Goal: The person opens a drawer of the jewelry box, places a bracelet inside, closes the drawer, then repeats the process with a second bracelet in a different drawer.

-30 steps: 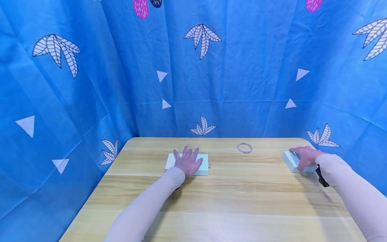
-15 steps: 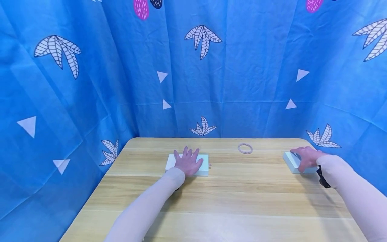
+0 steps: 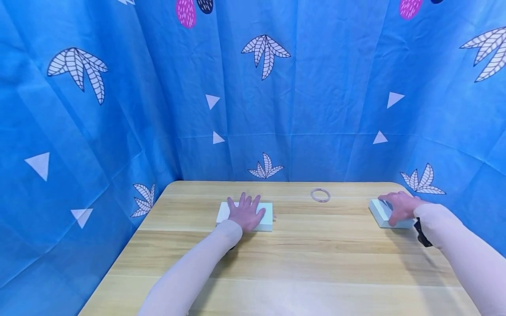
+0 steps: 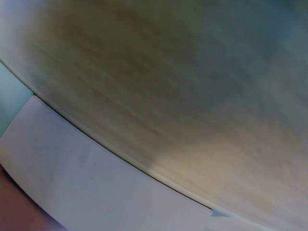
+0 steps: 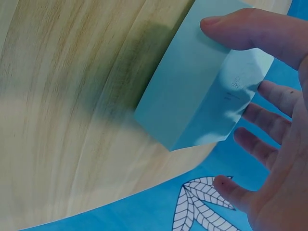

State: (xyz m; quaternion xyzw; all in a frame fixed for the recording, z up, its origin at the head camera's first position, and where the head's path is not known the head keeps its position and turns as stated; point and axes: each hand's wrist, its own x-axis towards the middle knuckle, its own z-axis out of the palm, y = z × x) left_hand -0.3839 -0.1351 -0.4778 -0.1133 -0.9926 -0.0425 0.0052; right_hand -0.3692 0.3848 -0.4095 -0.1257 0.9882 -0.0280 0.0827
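My left hand (image 3: 244, 216) rests with spread, straight fingers across the top of a small white and pale mint box (image 3: 267, 213), which lies flat left of the table's middle. The left wrist view shows the box's white panel (image 4: 96, 168) and little of the hand. Over at the right edge, my right hand (image 3: 401, 206) grips a second pale mint box (image 5: 178, 91). Its thumb (image 5: 245, 31) presses one long side, and its fingers reach to the opposite side. Small print is visible on that box's top; shadow and fingers cover part of it.
A thin pinkish ring (image 3: 320, 195) lies near the back of the wooden table (image 3: 300, 263), between the boxes. Something small and pinkish (image 3: 274, 217) sits just right of the left box, too small to identify. A blue patterned curtain (image 3: 328, 96) hangs behind and beside the table.
The head view has shifted very slightly, so the scene sits a little lower. Both hands and both boxes keep their places.
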